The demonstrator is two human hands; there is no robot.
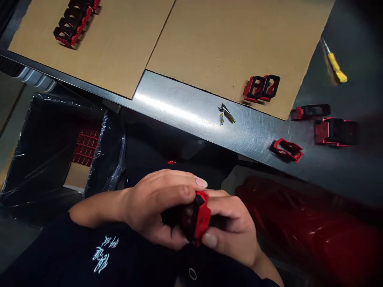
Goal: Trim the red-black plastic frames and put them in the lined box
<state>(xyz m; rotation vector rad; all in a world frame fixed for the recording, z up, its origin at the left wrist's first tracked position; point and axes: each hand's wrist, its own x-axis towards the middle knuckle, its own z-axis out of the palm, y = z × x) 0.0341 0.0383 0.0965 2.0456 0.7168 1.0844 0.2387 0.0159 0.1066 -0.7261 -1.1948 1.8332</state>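
Observation:
Close to my body, below the table edge, I hold a red and black plastic frame part (202, 217) between both hands. My left hand (158, 203) curls around its black side, with the thumb and fingers closed on it. From the other side my right hand (231, 223) grips the red face, its thumb pressed near the lower end. Fingers hide much of the black portion. On the metal table (179, 101) above my hands lies a small nail clipper (228, 113), folded out. A red frame piece (289, 150) rests near the table edge to the right.
Cardboard sheets (227, 40) cover much of the table. Two joined parts (261, 87) stand on them, with a row of similar parts (73, 24) at upper left. More parts (335, 131) and a yellow-handled screwdriver (334, 63) lie right. A plastic-lined bin (44, 159) and red bags (305, 223) flank me.

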